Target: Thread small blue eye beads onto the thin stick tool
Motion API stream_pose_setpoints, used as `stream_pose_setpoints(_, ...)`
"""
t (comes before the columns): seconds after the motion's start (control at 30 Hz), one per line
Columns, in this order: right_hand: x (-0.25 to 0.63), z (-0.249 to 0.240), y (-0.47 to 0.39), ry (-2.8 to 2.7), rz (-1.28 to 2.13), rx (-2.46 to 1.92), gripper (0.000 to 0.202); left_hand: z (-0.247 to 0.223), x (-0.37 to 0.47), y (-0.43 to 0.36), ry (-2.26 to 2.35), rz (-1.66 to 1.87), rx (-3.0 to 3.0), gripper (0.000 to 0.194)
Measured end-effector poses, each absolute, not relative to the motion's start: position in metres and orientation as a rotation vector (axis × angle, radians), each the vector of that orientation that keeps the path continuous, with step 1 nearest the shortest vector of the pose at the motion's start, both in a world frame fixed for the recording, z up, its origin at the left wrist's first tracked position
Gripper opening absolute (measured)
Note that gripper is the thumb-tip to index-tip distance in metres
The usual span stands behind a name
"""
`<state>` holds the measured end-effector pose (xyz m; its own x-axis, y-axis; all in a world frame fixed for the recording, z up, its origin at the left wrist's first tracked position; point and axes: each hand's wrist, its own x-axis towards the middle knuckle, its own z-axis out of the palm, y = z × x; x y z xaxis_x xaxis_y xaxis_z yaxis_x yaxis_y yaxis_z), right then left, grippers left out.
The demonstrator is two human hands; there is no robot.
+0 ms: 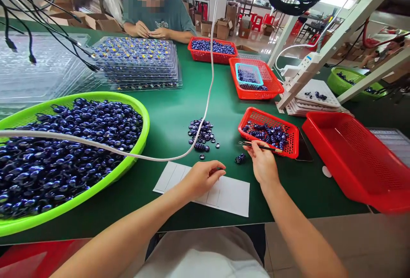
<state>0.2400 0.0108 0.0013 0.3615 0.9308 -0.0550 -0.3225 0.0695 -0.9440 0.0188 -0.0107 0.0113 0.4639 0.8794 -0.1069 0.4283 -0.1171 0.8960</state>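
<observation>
My left hand (205,177) rests over a white sheet of paper (235,192), its fingers pressed together; whatever they may hold is too small to make out. In my right hand (264,162) is a pair of dark tweezers (262,146), lying across the near edge of a small red basket (291,130). Dark blue shiny rings (275,136) lie in that basket. A loose pile of similar rings (200,132) sits on the green table, beyond the paper. One small cluster of rings (240,158) is just left of my right hand.
A big green basket (145,120) full of dark rings stands at left. Stacked clear trays (137,62) are behind it. Red baskets (355,158) stand at right and farther back. A white cable (160,159) crosses the view. A person sits opposite, hands together.
</observation>
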Motion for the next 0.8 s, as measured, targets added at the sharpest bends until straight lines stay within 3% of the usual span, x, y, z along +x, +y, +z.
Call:
stream_pose_setpoints(0.43,0.228,0.017,0.026,-1.150,1.375,-1.034,0.029,0.010,0.009,0.009,1.067,0.686,1.298,0.031)
stream_pose_setpoints(0.63,0.238,0.035,-0.013,-1.151,1.228,-1.014,0.015,0.014,0.010,0.007,1.026,0.710,1.143,0.032)
stream_pose_setpoints(0.8,0.231,0.017,-0.084,-0.998,1.095,-1.159,0.014,0.023,0.012,0.003,0.849,0.675,0.944,0.039)
